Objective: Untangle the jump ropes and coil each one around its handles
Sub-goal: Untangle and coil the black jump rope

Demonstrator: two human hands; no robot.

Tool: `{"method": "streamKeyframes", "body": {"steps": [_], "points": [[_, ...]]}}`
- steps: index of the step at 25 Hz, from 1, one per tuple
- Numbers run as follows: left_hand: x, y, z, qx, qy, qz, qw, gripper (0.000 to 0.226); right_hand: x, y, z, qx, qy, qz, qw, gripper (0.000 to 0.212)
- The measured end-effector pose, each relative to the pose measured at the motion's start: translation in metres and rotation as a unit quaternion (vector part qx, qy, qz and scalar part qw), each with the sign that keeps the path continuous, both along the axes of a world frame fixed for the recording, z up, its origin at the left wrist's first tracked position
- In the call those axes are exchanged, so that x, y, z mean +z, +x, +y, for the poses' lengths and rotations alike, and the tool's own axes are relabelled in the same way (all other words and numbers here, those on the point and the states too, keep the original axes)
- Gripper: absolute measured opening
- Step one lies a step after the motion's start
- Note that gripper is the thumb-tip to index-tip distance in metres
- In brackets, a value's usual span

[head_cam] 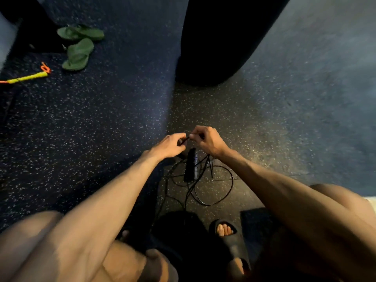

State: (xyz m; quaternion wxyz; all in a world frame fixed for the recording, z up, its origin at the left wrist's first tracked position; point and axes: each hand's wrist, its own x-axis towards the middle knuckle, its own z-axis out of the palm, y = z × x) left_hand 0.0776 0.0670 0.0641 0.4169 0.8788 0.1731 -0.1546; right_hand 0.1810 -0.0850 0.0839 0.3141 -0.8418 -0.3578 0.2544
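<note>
A black jump rope (213, 186) lies in tangled loops on the speckled floor in front of me. Its black handle (190, 165) hangs upright just below my hands. My left hand (171, 146) and my right hand (205, 140) meet above the tangle, and each pinches a short stretch of the black cord between fingers and thumb. A second rope with a yellow handle (27, 77) and an orange cord lies on the floor at the far left, apart from the black one.
A pair of green flip-flops (78, 47) lies at the upper left. A large black cylinder (219, 41) stands ahead of the tangle. My foot in a dark slide sandal (230, 239) sits close below the loops, between my bare knees.
</note>
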Motion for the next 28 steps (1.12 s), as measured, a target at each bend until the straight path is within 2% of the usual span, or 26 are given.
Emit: {"method": "streamKeyframes", "body": {"steps": [6, 9, 11, 14, 19, 23, 28], "points": [[0.074, 0.009, -0.057, 0.037, -0.013, -0.114, 0.993, 0.015, 0.062, 0.009, -0.058, -0.045, 0.026, -0.034, 0.998, 0.02], [0.113, 0.006, -0.078, 0.055, -0.071, -0.174, 0.981, 0.018, 0.072, 0.013, -0.089, -0.02, -0.009, 0.013, 1.0, 0.024], [0.132, -0.001, -0.087, 0.071, -0.066, -0.199, 0.975, 0.018, 0.075, 0.009, -0.104, -0.022, -0.02, 0.026, 0.999, 0.031], [0.147, -0.02, -0.1, 0.116, -0.086, -0.231, 0.962, 0.019, 0.091, 0.0, -0.115, -0.083, 0.049, 0.026, 0.995, 0.024], [0.153, -0.053, -0.117, 0.206, -0.191, -0.228, 0.932, 0.02, 0.151, -0.017, -0.116, -0.129, 0.163, -0.069, 0.976, 0.018], [0.174, -0.075, -0.138, 0.202, -0.261, -0.201, 0.922, 0.025, 0.174, -0.037, -0.125, -0.116, 0.217, -0.065, 0.967, 0.016], [0.204, -0.103, -0.156, 0.229, -0.325, -0.243, 0.885, 0.026, 0.154, -0.062, -0.139, -0.115, 0.257, -0.013, 0.959, 0.022]]}}
